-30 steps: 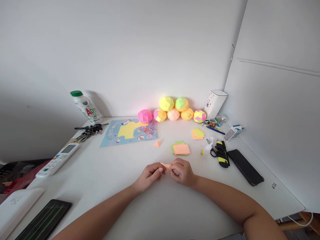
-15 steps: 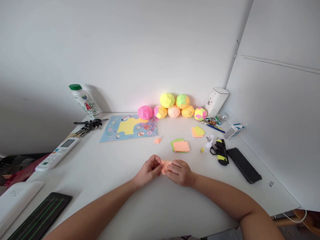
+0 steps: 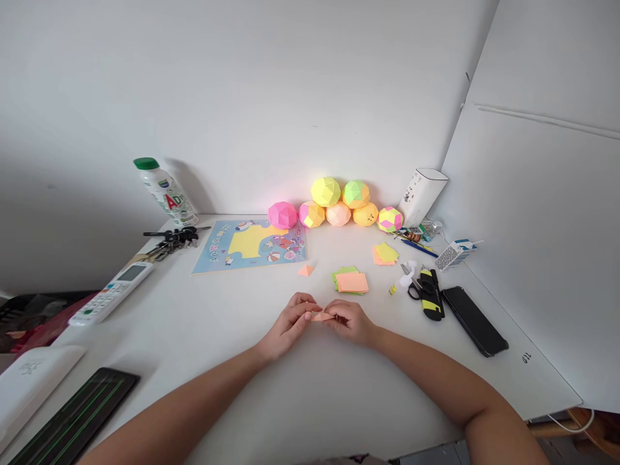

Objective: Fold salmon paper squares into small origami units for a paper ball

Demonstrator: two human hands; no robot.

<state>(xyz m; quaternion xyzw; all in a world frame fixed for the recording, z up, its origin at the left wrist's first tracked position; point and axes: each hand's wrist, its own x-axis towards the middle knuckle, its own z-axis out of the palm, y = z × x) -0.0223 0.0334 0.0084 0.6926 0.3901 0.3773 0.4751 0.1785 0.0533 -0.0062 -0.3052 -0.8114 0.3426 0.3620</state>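
My left hand (image 3: 289,324) and my right hand (image 3: 352,321) meet over the middle of the white table (image 3: 232,361). Both pinch a small folded orange paper (image 3: 321,316) between their fingertips, held edge-on just above the tabletop. A little beyond the hands lies a stack of orange and green paper squares (image 3: 351,282). A small folded orange piece (image 3: 306,270) sits to the left of that stack.
Several coloured paper balls (image 3: 336,205) line the back wall. A sticker sheet (image 3: 252,245), keys (image 3: 172,240), a bottle (image 3: 166,192) and a remote (image 3: 111,292) lie to the left. Scissors (image 3: 425,292), a black phone (image 3: 475,320) and more paper squares (image 3: 385,254) lie to the right.
The orange paper showed flat between the fingers half a second ago; now it is turned edge-on and pinched narrower. The hands stayed in the same place.
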